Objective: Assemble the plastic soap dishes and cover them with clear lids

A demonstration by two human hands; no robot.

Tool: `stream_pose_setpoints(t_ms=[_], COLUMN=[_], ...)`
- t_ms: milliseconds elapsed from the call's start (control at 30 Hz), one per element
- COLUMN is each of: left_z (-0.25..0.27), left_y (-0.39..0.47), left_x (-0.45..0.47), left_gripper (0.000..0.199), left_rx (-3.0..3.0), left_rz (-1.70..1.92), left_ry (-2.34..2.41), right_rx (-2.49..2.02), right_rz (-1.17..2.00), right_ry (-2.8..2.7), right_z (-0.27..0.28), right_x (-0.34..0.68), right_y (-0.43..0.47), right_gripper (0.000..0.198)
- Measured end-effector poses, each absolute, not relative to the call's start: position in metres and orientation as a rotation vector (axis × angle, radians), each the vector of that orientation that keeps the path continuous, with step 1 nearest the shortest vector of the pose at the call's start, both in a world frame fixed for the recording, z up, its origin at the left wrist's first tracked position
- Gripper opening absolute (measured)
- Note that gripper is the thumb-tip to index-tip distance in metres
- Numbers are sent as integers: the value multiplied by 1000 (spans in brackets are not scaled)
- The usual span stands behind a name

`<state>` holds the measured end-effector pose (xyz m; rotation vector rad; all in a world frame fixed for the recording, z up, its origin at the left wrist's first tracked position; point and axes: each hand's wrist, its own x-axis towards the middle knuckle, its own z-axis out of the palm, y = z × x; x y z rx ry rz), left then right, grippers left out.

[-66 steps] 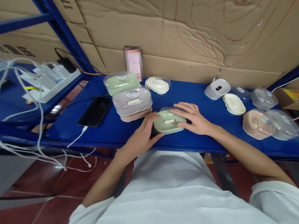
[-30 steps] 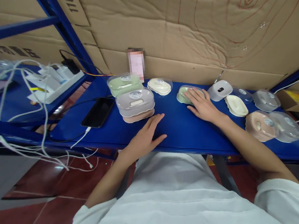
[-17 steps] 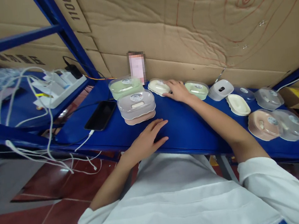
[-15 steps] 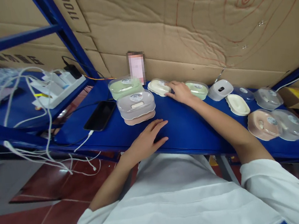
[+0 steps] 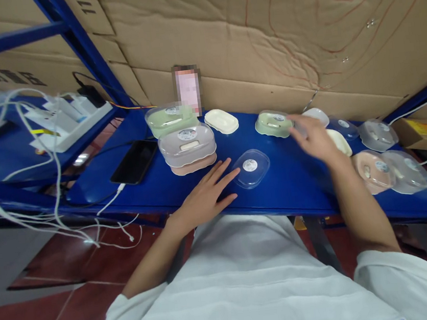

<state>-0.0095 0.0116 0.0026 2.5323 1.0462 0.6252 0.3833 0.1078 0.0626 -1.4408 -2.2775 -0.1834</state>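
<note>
My left hand point(image 5: 210, 192) lies open with its fingers spread, its fingertips at the left edge of a clear plastic lid point(image 5: 258, 173) with a round sticker. My right hand point(image 5: 312, 136), blurred by motion, is over a pale grey box point(image 5: 319, 115), its fingertips near a green soap box point(image 5: 270, 123) with a clear lid. Whether those fingers grip anything is unclear. A cream soap dish point(image 5: 221, 121) stands uncovered at the back. To the left of it, a lidded grey box point(image 5: 187, 147) sits on a pink one point(image 5: 194, 165), beside another green box point(image 5: 166, 121).
Blue, grey and pink boxes point(image 5: 375, 175) and a cream dish point(image 5: 340, 141) stand on the right. A black phone point(image 5: 134, 162) with a white cable lies left. A blurred-out phone point(image 5: 189, 88) leans on the cardboard wall. A power strip point(image 5: 75, 129) sits on the left shelf.
The clear lid has come off the cream dish and now lies on the blue table by my left hand. My right hand has moved right, from the cream dish to the grey box.
</note>
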Motion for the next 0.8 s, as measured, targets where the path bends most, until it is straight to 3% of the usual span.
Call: stream_pose_setpoints(t_ms=[133,233,400,633,800], left_z=[-1,0,4,0,-7], left_y=[11,10,9,8,11], left_x=[-9,-10,-10,-8,-7], left_gripper=[61,59,52,36,35], left_rx=[2522,2504,2643,2450,2341], left_rz=[604,617,595,822,1012], left_ry=[1084,1128,949,1154,1263], right_rx=[-1914,-2062,-1917,-1654,-1284], right_rz=[-221,-150,-281,-475,-392], right_ry=[-2101,-2163,-2164,-2093,-2404], right_z=[61,51,53,79,77], right_x=[443,455,437,387,332], right_y=[126,131,127,94,58], right_gripper=[64,59,42,50,44])
